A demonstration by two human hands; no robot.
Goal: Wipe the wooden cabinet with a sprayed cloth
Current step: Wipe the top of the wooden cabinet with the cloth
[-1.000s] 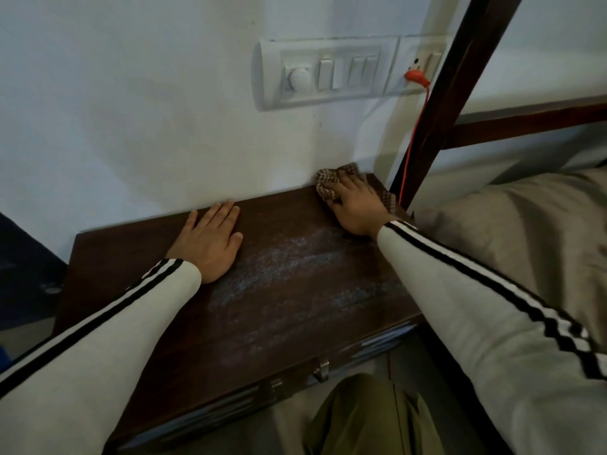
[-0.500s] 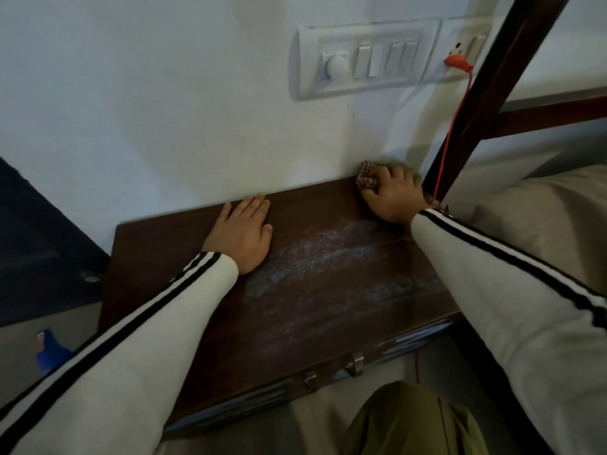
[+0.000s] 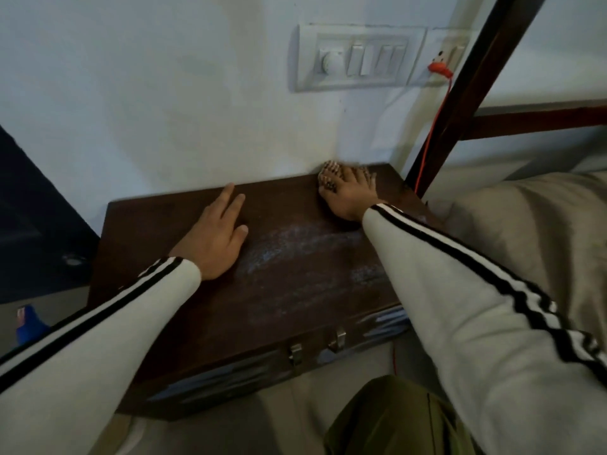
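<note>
Where wall meets cabinet (image 3: 295, 290), cloth (image 3: 328, 177) under right grip (image 3: 349, 198)

A pale wall (image 3: 147, 93) fills the upper frame, with a white switch panel (image 3: 358, 57) at upper right and an orange plug (image 3: 440, 68) beside it. A dark wooden bed frame (image 3: 476, 80) crosses the right edge above beige bedding (image 3: 532, 224).

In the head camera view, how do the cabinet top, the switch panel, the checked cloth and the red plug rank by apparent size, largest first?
1. Wooden cabinet top
2. Switch panel
3. Checked cloth, though the right hand covers most of it, so its true size is unsure
4. Red plug
</note>
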